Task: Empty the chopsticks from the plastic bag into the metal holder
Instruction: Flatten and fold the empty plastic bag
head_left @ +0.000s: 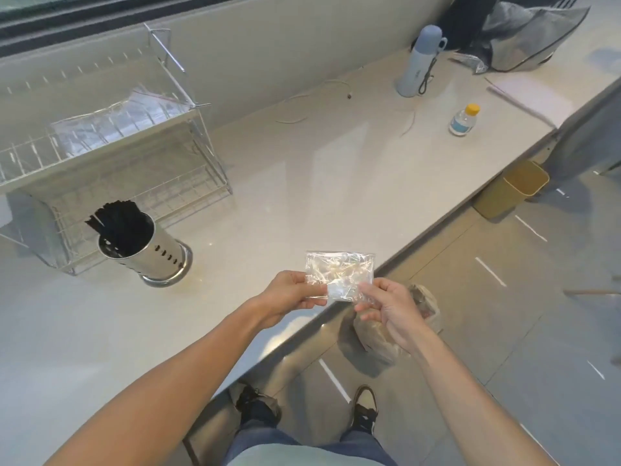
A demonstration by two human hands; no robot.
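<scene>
A shiny metal holder (158,255) stands on the pale counter (302,183) at the left, tilted slightly, packed with black chopsticks (116,227) sticking out of its top. Over the counter's front edge I hold a small clear plastic bag (339,274), crumpled and see-through, with no chopsticks visible in it. My left hand (290,294) pinches the bag's left lower edge. My right hand (386,307) pinches its right lower corner. The bag sits well to the right of the holder.
A wire dish rack (111,142) with clear plastic bags on its upper shelf stands behind the holder. A pale blue flask (418,60), a small yellow-capped bottle (464,120), a loose cord and a grey bag sit further back. A yellow bin (514,188) stands on the floor.
</scene>
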